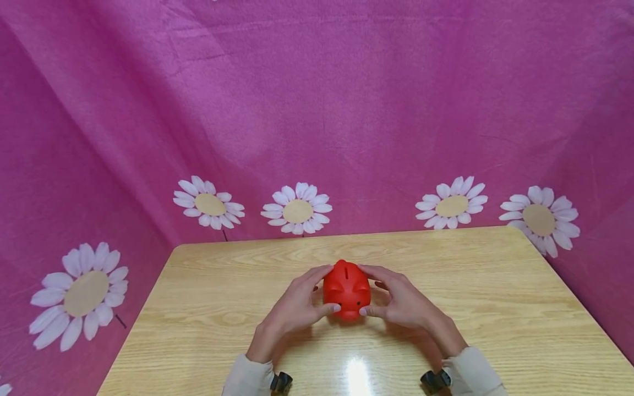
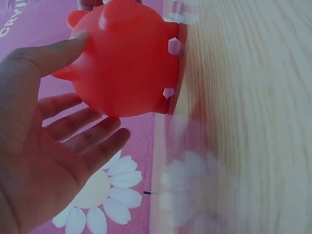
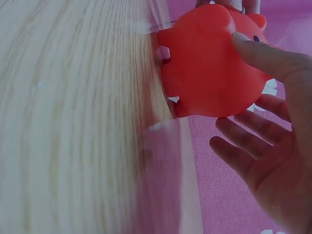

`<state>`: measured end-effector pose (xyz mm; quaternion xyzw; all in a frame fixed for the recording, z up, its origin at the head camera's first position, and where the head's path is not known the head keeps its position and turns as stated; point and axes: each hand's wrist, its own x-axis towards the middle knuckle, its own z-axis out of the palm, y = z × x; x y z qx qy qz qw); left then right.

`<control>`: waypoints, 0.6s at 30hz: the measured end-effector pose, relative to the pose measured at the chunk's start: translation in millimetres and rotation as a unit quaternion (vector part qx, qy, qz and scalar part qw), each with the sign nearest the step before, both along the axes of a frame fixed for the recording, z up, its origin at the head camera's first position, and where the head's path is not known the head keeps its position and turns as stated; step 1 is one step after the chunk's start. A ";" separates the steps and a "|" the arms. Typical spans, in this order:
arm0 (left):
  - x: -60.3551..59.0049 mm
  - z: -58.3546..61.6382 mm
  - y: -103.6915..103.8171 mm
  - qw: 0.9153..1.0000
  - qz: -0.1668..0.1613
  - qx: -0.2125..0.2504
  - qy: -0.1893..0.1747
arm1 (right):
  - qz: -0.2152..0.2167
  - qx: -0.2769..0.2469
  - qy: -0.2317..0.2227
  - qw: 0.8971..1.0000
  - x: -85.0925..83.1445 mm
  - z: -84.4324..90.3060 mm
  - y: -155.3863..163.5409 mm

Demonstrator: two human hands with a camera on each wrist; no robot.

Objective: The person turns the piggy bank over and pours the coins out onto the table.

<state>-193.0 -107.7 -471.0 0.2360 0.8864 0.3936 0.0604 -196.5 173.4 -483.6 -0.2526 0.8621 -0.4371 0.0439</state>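
From where I stand, a red piggy bank (image 1: 346,289) stands upright on the wood-grain tabletop (image 1: 213,308), coin slot (image 1: 346,273) on top and snout (image 1: 349,315) facing six o'clock, towards the person. Taking the bank as the dial's centre, the left hand (image 1: 300,302) is at nine o'clock and the right hand (image 1: 403,300) at three. Both are grasping it: each thumb presses the face beside the snout while the index finger reaches round towards twelve. From the wrists, I can see the lowest finger of each hand fanned out, apart from the red surface.

Pale sleeves (image 1: 247,377) come in from seven and five o'clock, with a black wrist device (image 1: 281,383) at seven and its twin between four and five. A patch of glare (image 1: 358,377) shines at six. Beyond the table's far edge hangs a magenta cloth (image 1: 346,110), its printed daisies (image 1: 298,210) at nine, ten, eleven, two and nearly three.
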 end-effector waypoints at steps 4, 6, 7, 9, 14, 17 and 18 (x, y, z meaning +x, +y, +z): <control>-0.9 -1.1 0.4 1.000 -0.004 0.020 0.003 | -0.001 -0.005 0.003 1.000 -1.1 -0.6 -0.8; -1.8 -1.4 0.1 1.000 -0.005 0.027 0.006 | -0.004 -0.008 0.007 1.000 -1.9 -0.9 -1.4; -2.2 -1.4 0.1 0.999 -0.005 0.030 0.008 | -0.003 -0.011 0.010 1.000 -2.4 -1.0 -1.6; -3.0 -1.1 0.1 0.999 -0.004 0.043 0.006 | -0.006 -0.019 0.014 1.000 -2.6 -1.0 -1.7; -3.8 3.5 0.9 0.994 0.005 0.109 -0.010 | -0.013 -0.048 0.028 0.998 -3.7 0.1 -1.5; -4.2 6.8 2.0 0.987 0.010 0.157 -0.017 | -0.014 -0.074 0.025 0.997 -5.0 1.0 -2.0; -4.4 7.6 2.6 0.985 0.014 0.169 -0.016 | -0.015 -0.086 0.020 0.996 -5.4 1.4 -2.5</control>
